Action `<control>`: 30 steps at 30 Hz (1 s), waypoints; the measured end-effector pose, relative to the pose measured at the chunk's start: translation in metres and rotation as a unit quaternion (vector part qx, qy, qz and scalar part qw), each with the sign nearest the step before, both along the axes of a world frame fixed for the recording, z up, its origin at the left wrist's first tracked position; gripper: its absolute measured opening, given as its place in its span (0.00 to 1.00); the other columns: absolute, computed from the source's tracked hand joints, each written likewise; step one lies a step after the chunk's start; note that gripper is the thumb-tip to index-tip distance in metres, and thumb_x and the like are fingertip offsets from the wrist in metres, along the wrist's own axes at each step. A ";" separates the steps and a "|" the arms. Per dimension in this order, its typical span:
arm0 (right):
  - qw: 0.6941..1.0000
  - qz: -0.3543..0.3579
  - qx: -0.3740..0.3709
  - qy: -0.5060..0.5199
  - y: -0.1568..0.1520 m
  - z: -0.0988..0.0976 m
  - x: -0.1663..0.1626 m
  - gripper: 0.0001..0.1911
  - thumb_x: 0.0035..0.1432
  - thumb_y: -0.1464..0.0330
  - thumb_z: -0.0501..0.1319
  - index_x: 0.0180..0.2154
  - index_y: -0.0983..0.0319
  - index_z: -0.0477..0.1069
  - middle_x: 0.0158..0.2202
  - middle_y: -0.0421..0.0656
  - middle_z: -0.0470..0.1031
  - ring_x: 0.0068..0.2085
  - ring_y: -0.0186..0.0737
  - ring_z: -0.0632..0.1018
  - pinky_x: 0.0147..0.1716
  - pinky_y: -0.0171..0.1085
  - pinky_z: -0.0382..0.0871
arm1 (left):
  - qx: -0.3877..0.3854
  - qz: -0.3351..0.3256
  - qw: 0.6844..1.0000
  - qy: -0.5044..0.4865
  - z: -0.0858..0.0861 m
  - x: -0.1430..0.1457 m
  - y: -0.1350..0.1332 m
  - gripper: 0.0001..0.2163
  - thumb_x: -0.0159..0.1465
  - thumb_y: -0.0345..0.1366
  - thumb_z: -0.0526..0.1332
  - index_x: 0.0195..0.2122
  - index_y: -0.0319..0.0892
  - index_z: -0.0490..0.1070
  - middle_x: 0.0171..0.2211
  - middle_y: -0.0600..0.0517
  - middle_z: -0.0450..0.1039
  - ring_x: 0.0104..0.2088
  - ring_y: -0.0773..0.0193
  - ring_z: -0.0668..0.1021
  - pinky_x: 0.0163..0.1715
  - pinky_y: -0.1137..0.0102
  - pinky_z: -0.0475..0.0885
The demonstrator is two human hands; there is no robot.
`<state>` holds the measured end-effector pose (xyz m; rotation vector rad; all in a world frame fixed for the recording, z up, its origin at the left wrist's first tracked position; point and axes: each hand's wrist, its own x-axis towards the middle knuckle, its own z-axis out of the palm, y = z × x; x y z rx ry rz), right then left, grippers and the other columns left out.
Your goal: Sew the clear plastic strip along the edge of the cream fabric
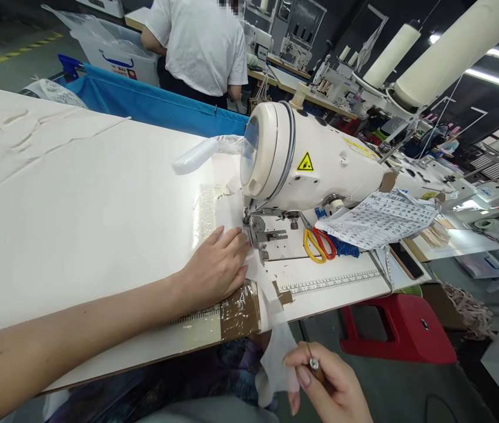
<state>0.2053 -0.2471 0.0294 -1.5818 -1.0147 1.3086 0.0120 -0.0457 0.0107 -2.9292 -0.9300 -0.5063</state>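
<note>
My left hand (216,267) lies flat on a strip of white fabric (231,220) on the table, fingers together, tips just left of the presser foot (253,232) of a cream sewing machine (311,161). My right hand (328,385) is below the table edge, fingers pinched on a thin metal tool (313,361) and touching the hanging end of the white fabric (278,358).
Yellow and red scissors (318,244) and a printed paper sheet (379,220) lie right of the needle. A ruler (332,282) is taped along the table's front edge. A red stool (401,329) stands below. A person in a white shirt (203,44) works behind a blue bin (152,103).
</note>
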 end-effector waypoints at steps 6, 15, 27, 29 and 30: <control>0.995 0.080 0.048 -0.048 0.018 -0.002 -0.001 0.15 0.68 0.57 0.57 0.42 0.59 0.76 0.24 0.40 0.73 0.25 0.37 0.77 0.27 0.32 0.70 | 0.011 0.002 1.000 -0.004 -0.003 0.002 0.001 0.18 0.69 0.37 0.50 0.52 0.31 0.71 0.54 0.37 0.71 0.57 0.45 0.68 0.59 0.50 0.60; 0.993 0.073 0.057 -0.070 0.030 -0.007 -0.008 0.15 0.68 0.59 0.56 0.46 0.60 0.74 0.25 0.41 0.76 0.28 0.41 0.79 0.31 0.36 0.70 | 0.066 0.023 0.996 0.052 0.006 0.004 0.008 0.14 0.66 0.26 0.51 0.47 0.31 0.74 0.42 0.38 0.73 0.41 0.49 0.71 0.41 0.58 0.68; 0.958 -0.124 -0.038 0.257 0.022 -0.037 -0.068 0.25 0.55 0.52 0.69 0.44 0.64 0.71 0.27 0.41 0.77 0.25 0.42 0.82 0.29 0.38 0.74 | 0.054 0.010 0.998 0.038 0.003 -0.002 0.009 0.16 0.66 0.30 0.52 0.50 0.30 0.72 0.44 0.37 0.73 0.44 0.47 0.71 0.41 0.56 0.68; 0.965 -0.125 -0.032 0.229 0.022 -0.036 -0.067 0.25 0.56 0.51 0.68 0.44 0.64 0.72 0.28 0.41 0.77 0.26 0.42 0.82 0.31 0.38 0.74 | 0.050 0.011 0.998 0.036 0.004 -0.002 0.009 0.16 0.66 0.30 0.52 0.50 0.30 0.72 0.45 0.37 0.73 0.46 0.47 0.71 0.42 0.56 0.68; 0.968 -0.123 -0.028 0.216 0.022 -0.035 -0.065 0.25 0.56 0.51 0.68 0.44 0.64 0.72 0.28 0.42 0.77 0.27 0.42 0.82 0.32 0.39 0.74 | 0.047 0.011 0.998 0.036 0.005 -0.001 0.009 0.16 0.66 0.30 0.52 0.51 0.30 0.72 0.46 0.37 0.73 0.46 0.47 0.71 0.43 0.56 0.68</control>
